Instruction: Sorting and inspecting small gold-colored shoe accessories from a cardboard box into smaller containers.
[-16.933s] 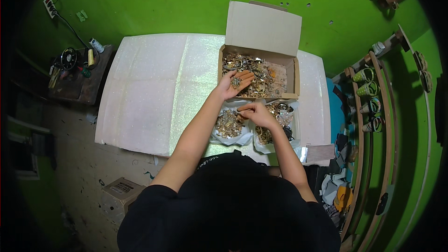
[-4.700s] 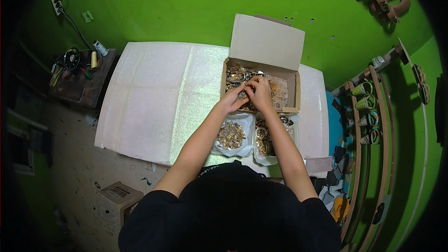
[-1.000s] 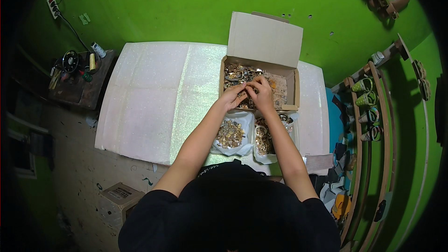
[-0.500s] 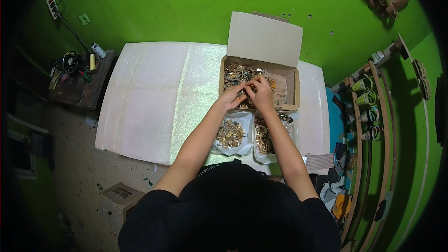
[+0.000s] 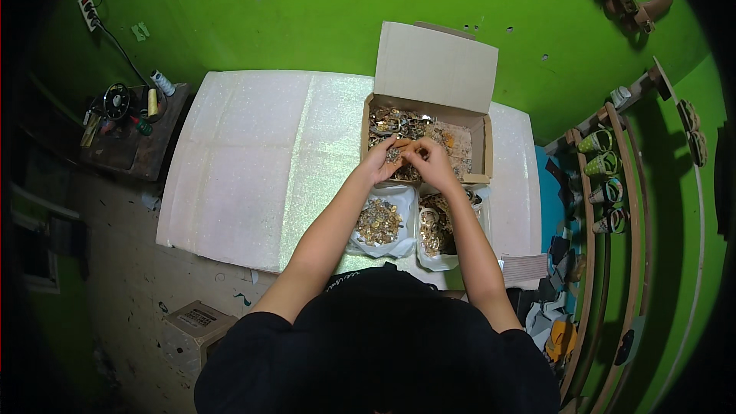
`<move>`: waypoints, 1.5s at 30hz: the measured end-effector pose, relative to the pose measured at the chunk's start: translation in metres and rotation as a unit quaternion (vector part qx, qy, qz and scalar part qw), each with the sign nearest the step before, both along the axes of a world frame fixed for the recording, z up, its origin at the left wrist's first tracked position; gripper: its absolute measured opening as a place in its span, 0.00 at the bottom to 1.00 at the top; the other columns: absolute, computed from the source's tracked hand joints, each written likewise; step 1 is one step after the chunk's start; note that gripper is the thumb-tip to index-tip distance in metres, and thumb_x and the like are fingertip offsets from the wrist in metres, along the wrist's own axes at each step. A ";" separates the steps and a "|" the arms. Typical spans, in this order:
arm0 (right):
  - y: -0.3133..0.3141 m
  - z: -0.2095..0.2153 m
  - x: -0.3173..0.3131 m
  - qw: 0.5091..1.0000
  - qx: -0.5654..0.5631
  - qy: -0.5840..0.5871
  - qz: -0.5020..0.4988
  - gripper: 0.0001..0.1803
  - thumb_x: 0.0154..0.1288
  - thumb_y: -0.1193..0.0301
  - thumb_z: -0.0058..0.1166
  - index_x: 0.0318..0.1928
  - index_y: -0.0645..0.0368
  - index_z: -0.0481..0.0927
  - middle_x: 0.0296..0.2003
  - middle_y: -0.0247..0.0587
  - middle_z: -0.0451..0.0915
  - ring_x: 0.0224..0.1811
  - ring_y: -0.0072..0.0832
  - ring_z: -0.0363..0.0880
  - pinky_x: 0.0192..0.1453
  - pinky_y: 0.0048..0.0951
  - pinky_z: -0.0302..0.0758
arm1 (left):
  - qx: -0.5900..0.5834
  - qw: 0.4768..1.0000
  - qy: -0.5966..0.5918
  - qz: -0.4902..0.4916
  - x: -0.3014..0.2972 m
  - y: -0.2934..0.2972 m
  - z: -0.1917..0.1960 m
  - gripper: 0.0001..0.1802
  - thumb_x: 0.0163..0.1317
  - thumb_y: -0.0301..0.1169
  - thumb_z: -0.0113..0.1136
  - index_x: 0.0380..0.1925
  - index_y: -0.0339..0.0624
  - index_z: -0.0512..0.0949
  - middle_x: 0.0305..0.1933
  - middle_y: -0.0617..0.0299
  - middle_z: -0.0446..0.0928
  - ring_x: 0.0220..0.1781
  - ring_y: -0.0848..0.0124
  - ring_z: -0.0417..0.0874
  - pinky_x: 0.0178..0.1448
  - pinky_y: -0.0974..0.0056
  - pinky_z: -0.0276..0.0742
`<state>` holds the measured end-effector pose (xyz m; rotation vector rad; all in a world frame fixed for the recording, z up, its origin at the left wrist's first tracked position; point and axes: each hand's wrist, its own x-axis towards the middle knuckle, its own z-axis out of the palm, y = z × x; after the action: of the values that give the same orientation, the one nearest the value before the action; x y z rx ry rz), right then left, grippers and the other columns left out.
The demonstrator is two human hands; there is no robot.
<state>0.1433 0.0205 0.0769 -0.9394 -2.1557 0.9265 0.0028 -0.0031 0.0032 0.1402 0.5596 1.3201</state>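
Over the near edge of an open cardboard box [image 5: 488, 132], my two hands work close together. My left hand [image 5: 379, 163] is cupped around small shiny metal pieces [image 5: 394, 155]. Against its fingers, my right hand [image 5: 434, 162] is pinched closed; whatever it grips is too small to make out. A jumble of buckles and metal trim [image 5: 387, 120] fills the box's left part, with scattered bits to the right. Just below the box, a white plastic-lined tub [image 5: 405, 239] holds small gold and silver pieces [image 5: 378, 221]. Beside it, partly under my right forearm, a second lined tub holds larger gold-coloured pieces [image 5: 434, 228].
The box's lid [image 5: 437, 60] stands raised toward the green wall. A pale shimmering cover [image 5: 238, 161] lies over the table. Thread spools [image 5: 152, 101] stand on a small side table at left. At right, a wooden rack [image 5: 627, 261] carries sandals [image 5: 602, 162].
My right hand has moved slightly lower, and its fingers have shifted over my left palm. My left hand has turned more open, showing the small pieces in it.
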 end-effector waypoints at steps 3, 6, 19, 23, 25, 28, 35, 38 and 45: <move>-0.014 0.017 0.011 0.985 -0.121 -0.086 0.087 0.07 0.47 0.72 0.55 0.26 0.64 0.77 0.27 0.41 0.74 0.29 0.29 0.71 0.35 0.27 0.68 | -0.016 0.999 -0.045 0.005 0.000 -0.001 0.006 0.20 0.63 0.40 0.35 0.36 0.30 0.68 0.41 0.47 0.70 0.46 0.61 0.73 0.47 0.64 0.75; -0.022 0.006 0.023 0.972 -0.097 -0.134 0.169 0.05 0.44 0.74 0.58 0.23 0.61 0.78 0.25 0.39 0.74 0.30 0.29 0.71 0.36 0.25 0.68 | -0.043 0.998 -0.034 0.021 0.003 -0.002 0.016 0.24 0.64 0.40 0.27 0.36 0.28 0.67 0.43 0.44 0.70 0.51 0.57 0.71 0.52 0.61 0.71; -0.012 0.006 0.011 0.989 0.037 -0.139 -0.011 0.09 0.44 0.72 0.56 0.28 0.63 0.77 0.27 0.45 0.73 0.31 0.37 0.73 0.37 0.32 0.69 | -0.030 0.997 -0.076 0.014 0.001 -0.004 0.014 0.27 0.63 0.38 0.20 0.42 0.26 0.66 0.46 0.43 0.69 0.51 0.57 0.70 0.55 0.58 0.68; -0.004 -0.007 0.003 0.988 0.106 -0.100 -0.045 0.10 0.45 0.72 0.56 0.30 0.63 0.77 0.28 0.45 0.73 0.31 0.38 0.73 0.37 0.32 0.69 | -0.023 0.998 -0.064 0.015 0.002 -0.002 0.014 0.27 0.63 0.39 0.20 0.42 0.27 0.67 0.45 0.44 0.70 0.44 0.61 0.72 0.51 0.59 0.70; -0.009 -0.006 -0.004 0.989 0.091 -0.112 -0.043 0.10 0.45 0.71 0.56 0.30 0.63 0.77 0.28 0.44 0.73 0.31 0.38 0.73 0.37 0.33 0.69 | -0.021 0.998 -0.048 0.020 0.001 -0.003 0.012 0.27 0.63 0.38 0.20 0.41 0.28 0.67 0.45 0.45 0.70 0.43 0.62 0.72 0.50 0.60 0.70; -0.011 -0.010 -0.008 0.988 0.100 -0.113 -0.038 0.09 0.47 0.72 0.55 0.30 0.63 0.77 0.29 0.45 0.73 0.32 0.40 0.73 0.38 0.33 0.69 | -0.026 0.999 -0.032 0.027 0.001 -0.002 0.013 0.26 0.63 0.38 0.21 0.38 0.30 0.69 0.43 0.48 0.70 0.42 0.63 0.72 0.49 0.60 0.70; -0.009 -0.011 -0.009 0.992 0.087 -0.054 -0.079 0.07 0.49 0.73 0.53 0.28 0.64 0.75 0.27 0.45 0.72 0.30 0.39 0.72 0.35 0.33 0.68 | -0.036 0.999 -0.034 0.013 -0.001 0.000 0.003 0.19 0.62 0.38 0.31 0.35 0.34 0.68 0.37 0.52 0.70 0.41 0.65 0.72 0.45 0.60 0.74; 0.000 -0.015 -0.004 0.990 0.090 -0.020 -0.107 0.07 0.49 0.73 0.53 0.28 0.65 0.75 0.26 0.45 0.71 0.29 0.38 0.71 0.34 0.32 0.68 | -0.053 0.998 -0.026 0.010 0.001 -0.001 0.006 0.16 0.62 0.37 0.38 0.35 0.33 0.68 0.36 0.52 0.70 0.38 0.66 0.73 0.42 0.62 0.76; 0.013 -0.017 -0.005 0.993 0.094 -0.002 -0.073 0.07 0.49 0.74 0.54 0.29 0.65 0.76 0.28 0.46 0.71 0.31 0.37 0.71 0.37 0.31 0.68 | -0.003 1.000 -0.014 -0.022 0.001 0.000 -0.002 0.13 0.60 0.33 0.45 0.36 0.32 0.68 0.36 0.52 0.71 0.37 0.65 0.76 0.43 0.63 0.78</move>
<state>0.1383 0.0331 0.0595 -0.9903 -2.1030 0.6402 0.0033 -0.0029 0.0014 0.1284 0.5348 1.2753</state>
